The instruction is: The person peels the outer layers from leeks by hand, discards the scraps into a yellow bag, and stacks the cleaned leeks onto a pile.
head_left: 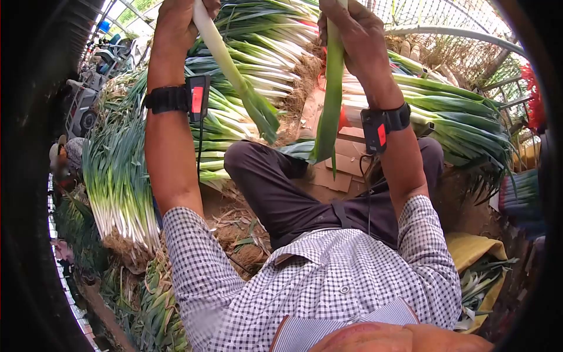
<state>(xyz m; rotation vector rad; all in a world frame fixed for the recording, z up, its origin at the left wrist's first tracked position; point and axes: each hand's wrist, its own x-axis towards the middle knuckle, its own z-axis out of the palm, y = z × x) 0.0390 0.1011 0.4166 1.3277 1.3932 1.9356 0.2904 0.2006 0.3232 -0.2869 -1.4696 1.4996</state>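
Observation:
At the top of the head view my left hand [190,12], partly cut off by the frame edge, is closed around a leek [226,56]. Its pale shaft slants down to the right and ends in green leaves. My right hand [356,29] grips a second leek [334,82], whose broad green leaf hangs almost straight down between my knees. The two leeks are apart. Behind them lies a large pile of leeks [252,58] with white shafts and roots pointing right. More leeks [451,111] are stacked beyond my right forearm.
Flattened cardboard [337,173] lies on the ground before my crossed legs. A bundle of leeks [120,170] rests at the left, roots toward me. Yellow sacking [478,252] holds leaf scraps at the right. A metal hoop [457,32] and netting curve across the back.

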